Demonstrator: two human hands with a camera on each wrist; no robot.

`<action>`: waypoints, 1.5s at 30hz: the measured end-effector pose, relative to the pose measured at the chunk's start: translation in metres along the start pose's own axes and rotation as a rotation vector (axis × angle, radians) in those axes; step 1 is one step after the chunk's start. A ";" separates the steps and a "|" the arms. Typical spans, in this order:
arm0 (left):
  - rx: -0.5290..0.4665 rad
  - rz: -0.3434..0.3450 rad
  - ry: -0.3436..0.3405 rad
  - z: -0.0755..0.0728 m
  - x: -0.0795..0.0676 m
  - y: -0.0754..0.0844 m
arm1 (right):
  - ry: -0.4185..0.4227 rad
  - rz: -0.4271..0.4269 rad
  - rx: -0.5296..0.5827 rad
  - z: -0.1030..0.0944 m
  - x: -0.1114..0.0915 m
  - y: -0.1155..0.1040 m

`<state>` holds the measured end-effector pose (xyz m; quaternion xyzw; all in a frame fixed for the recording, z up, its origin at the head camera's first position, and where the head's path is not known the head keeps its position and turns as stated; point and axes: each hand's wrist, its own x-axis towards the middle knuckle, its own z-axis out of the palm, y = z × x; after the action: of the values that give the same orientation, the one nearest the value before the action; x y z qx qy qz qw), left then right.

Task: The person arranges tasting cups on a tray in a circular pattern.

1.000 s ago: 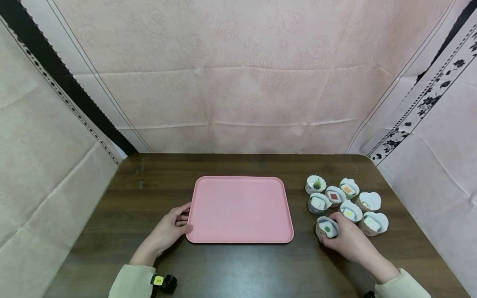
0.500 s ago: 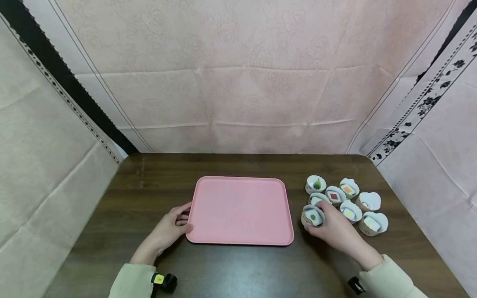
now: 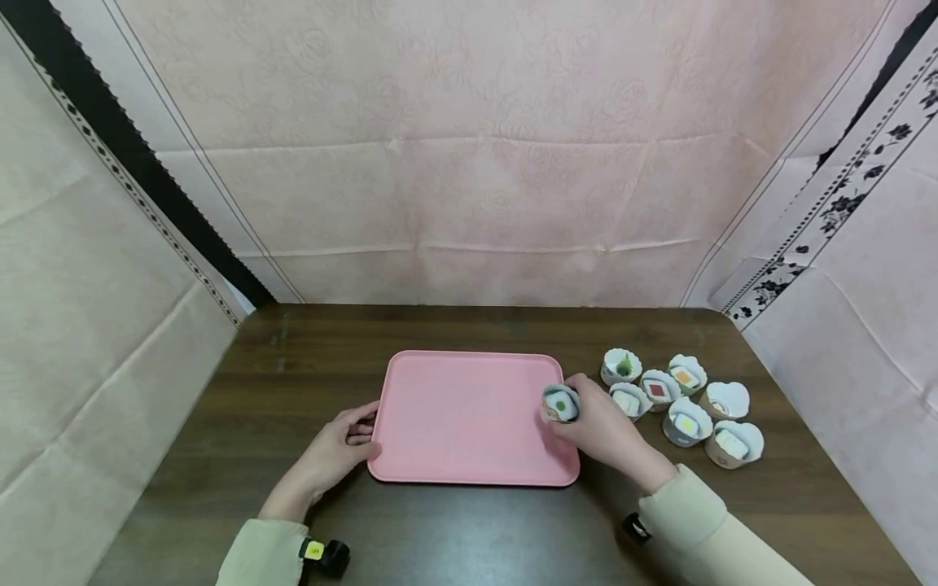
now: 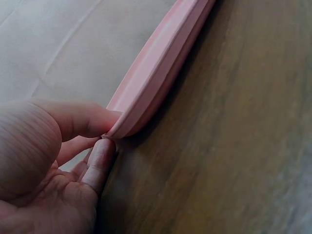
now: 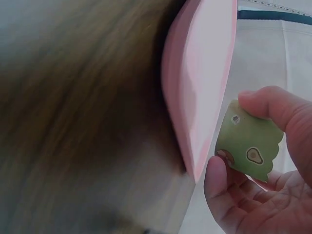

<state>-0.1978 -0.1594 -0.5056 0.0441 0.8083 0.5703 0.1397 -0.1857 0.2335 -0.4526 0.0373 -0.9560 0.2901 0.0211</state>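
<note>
A pink tray (image 3: 472, 419) lies flat on the table, and my left hand (image 3: 333, 448) pinches its left rim. The left wrist view shows the thumb (image 4: 83, 118) over the rim and fingers below it. Over the tray's right side, my right hand (image 3: 604, 427) holds a small paper baking cup (image 3: 560, 403) between thumb and fingers. That cup is green with an avocado print and a scalloped rim in the right wrist view. From above, a pale blue lining with a green-dotted white piece shows inside it.
Several similar paper cups stand grouped right of the tray, among them one with a green leafy piece (image 3: 621, 366), one with a red square (image 3: 657, 389) and one with a yellow mark (image 3: 686, 422). Pale cloth (image 3: 476, 163) hangs behind the wooden table (image 3: 469, 537).
My right hand has picked the nearest paper baking cup out of the group and carried it left, over the tray's right side. My left hand stays at the tray rim.
</note>
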 end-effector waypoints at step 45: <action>0.013 -0.028 0.001 0.001 -0.002 0.007 | -0.150 0.113 0.136 0.039 0.017 -0.033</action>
<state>-0.1958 -0.1566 -0.4993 0.0335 0.8127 0.5628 0.1470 -0.2004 0.1837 -0.4657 0.0063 -0.9337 0.3512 -0.0694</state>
